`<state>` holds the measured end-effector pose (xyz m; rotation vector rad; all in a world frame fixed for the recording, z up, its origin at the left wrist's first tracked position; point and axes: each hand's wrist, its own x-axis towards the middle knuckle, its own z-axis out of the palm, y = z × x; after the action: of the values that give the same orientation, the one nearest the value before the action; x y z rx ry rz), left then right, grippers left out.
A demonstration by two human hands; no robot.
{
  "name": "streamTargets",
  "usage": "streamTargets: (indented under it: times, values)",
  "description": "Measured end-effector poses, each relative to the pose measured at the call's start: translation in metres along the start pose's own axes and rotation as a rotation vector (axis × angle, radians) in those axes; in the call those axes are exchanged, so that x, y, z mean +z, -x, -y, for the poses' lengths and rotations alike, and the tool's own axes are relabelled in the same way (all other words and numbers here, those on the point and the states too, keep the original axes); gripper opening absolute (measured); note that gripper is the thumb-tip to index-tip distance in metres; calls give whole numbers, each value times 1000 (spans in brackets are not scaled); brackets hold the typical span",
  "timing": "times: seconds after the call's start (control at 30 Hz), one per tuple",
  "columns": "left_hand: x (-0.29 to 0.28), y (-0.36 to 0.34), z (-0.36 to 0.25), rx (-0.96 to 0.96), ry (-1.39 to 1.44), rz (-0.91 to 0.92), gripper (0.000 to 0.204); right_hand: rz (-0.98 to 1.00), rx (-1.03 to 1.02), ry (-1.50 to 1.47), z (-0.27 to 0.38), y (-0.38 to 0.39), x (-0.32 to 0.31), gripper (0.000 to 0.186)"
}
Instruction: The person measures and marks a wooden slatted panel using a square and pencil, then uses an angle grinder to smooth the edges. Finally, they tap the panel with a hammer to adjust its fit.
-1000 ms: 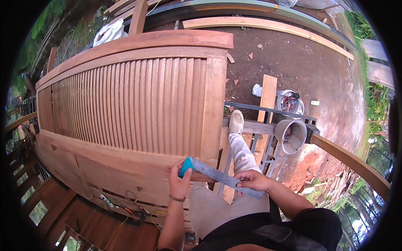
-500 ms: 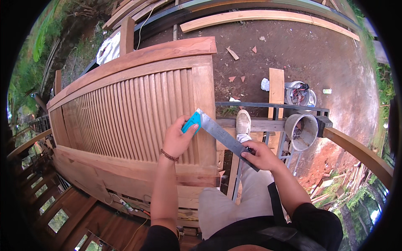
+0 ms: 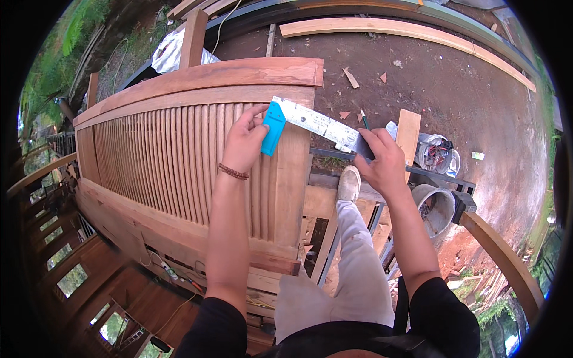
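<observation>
My left hand [image 3: 240, 143] grips the teal handle of a metal try square [image 3: 274, 128] over the right end of a slatted reddish wooden panel [image 3: 167, 167]. My right hand [image 3: 382, 160] is closed on the far end of the blade, which is angled down to the right with its pale, speckled face showing. A slim pencil-like stick [image 3: 364, 119] with a pale tip pokes up from the fingers of that hand.
My foot [image 3: 349, 182] stands on timber and metal framing. At the right are buckets [image 3: 436, 215] and an upright plank [image 3: 409, 134]. A long board [image 3: 370, 27] lies on the dirt behind, a white sack [image 3: 170, 51] beside a post, cords at the lower left.
Both hands have lifted the square upward and forward, from near my lap to over the panel's upper right corner. Its blade now shows paler, and the pencil-like stick has come into sight.
</observation>
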<state>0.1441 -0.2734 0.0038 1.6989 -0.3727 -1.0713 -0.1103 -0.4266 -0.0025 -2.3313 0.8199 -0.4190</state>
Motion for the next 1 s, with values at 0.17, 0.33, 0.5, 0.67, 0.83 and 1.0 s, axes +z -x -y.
streamTargets:
  times: [0.17, 0.33, 0.5, 0.67, 0.83, 1.0]
  values:
    - [7, 8, 33, -68, 256, 26, 48, 321, -182, 230, -12, -73, -29, 33]
    - [-6, -6, 47, 171, 246, 95, 53, 505, -322, 339, -16, -154, -40, 21]
    - [-7, -37, 29, 442, -127, -202, 58, 736, -246, 414, -3, -218, -30, 19]
    - [-8, -85, 12, 297, 127, -362, 33, 707, -302, 467, -3, -250, -12, 18]
    - [-2, -85, 17, 95, 211, -415, 19, 32, -698, 487, -18, -259, -2, 34]
    - [11, -74, 24, -2, 300, -442, 21, -368, -9, 90, -44, -217, 57, 69]
